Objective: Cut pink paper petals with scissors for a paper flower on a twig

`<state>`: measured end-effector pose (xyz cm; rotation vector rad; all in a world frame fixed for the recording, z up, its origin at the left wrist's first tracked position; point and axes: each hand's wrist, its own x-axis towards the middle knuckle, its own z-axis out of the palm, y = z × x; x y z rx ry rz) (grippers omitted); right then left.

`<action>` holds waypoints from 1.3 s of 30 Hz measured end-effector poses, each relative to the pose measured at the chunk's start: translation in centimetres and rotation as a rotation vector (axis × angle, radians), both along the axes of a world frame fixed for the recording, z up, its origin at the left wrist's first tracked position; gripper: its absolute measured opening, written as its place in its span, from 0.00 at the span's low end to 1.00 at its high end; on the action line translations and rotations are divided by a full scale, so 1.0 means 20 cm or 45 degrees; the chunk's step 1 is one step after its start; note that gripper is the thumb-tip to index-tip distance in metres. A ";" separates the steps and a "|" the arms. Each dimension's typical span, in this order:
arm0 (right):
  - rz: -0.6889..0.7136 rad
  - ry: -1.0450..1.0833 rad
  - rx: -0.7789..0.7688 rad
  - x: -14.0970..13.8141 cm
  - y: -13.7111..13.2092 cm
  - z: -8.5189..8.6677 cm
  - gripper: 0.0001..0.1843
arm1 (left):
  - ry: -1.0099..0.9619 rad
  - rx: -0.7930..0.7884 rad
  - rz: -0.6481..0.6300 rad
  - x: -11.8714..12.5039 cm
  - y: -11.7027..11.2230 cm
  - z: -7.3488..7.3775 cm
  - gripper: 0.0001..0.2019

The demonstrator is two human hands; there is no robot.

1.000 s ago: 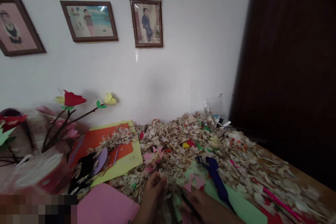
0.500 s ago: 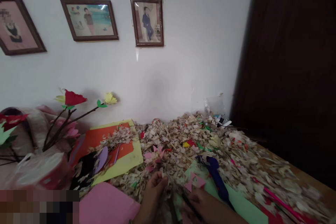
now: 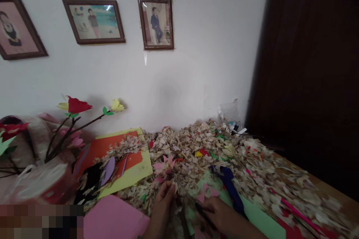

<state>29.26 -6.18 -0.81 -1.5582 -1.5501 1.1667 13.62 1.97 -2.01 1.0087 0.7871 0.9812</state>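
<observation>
My left hand (image 3: 163, 198) is closed in a pinch at the bottom middle, with a small pale pink paper piece (image 3: 175, 187) at its fingertips. To its right, my right hand (image 3: 217, 211) is wrapped round a slim black pen-like tool (image 3: 206, 216), tilted with its tip toward the left hand. Just above the right hand lies a cut pink paper shape (image 3: 207, 193). A pink paper flower (image 3: 165, 166) rests beyond the left fingers. The blue glue gun (image 3: 232, 188) lies on green paper (image 3: 262, 213) beside the right hand.
Pale scraps (image 3: 179, 142) cover much of the wooden table (image 3: 305, 179). Pink paper (image 3: 114, 218), yellow paper (image 3: 131, 177) and orange paper (image 3: 105, 145) lie left. Paper flowers on a branch (image 3: 86, 125) stand behind a plastic-wrapped red bundle (image 3: 47, 183). A bright pink stick (image 3: 300, 213) lies right.
My left hand has shifted slightly left and up. My right hand has moved a little up and to the right, still holding the black tool. The view has shifted slightly.
</observation>
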 end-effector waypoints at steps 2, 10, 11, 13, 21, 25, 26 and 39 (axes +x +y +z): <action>0.020 0.006 -0.035 0.01 -0.01 0.02 0.18 | 0.031 0.032 0.004 -0.01 0.00 0.01 0.15; 0.125 -0.169 -0.138 0.03 -0.05 0.09 0.20 | -0.047 0.144 0.072 -0.01 0.02 -0.04 0.19; 0.097 -0.210 -0.150 0.03 -0.05 0.09 0.18 | -0.058 0.149 0.061 0.00 0.03 -0.05 0.21; 0.082 -0.241 -0.171 0.03 -0.06 0.10 0.19 | -0.061 0.143 0.034 0.00 0.03 -0.06 0.23; 0.156 -0.034 -0.135 0.01 -0.06 0.14 0.20 | -0.089 0.141 -0.018 0.02 0.03 -0.07 0.24; 0.171 -0.027 -0.112 0.01 -0.06 0.14 0.21 | -0.109 0.144 -0.027 0.02 0.04 -0.09 0.23; 0.155 -0.041 -0.125 0.01 -0.06 0.14 0.21 | -0.114 0.150 -0.029 0.02 0.05 -0.10 0.24; 0.190 0.145 -0.100 0.02 -0.04 0.04 0.15 | -0.119 0.152 -0.040 0.01 0.06 -0.11 0.24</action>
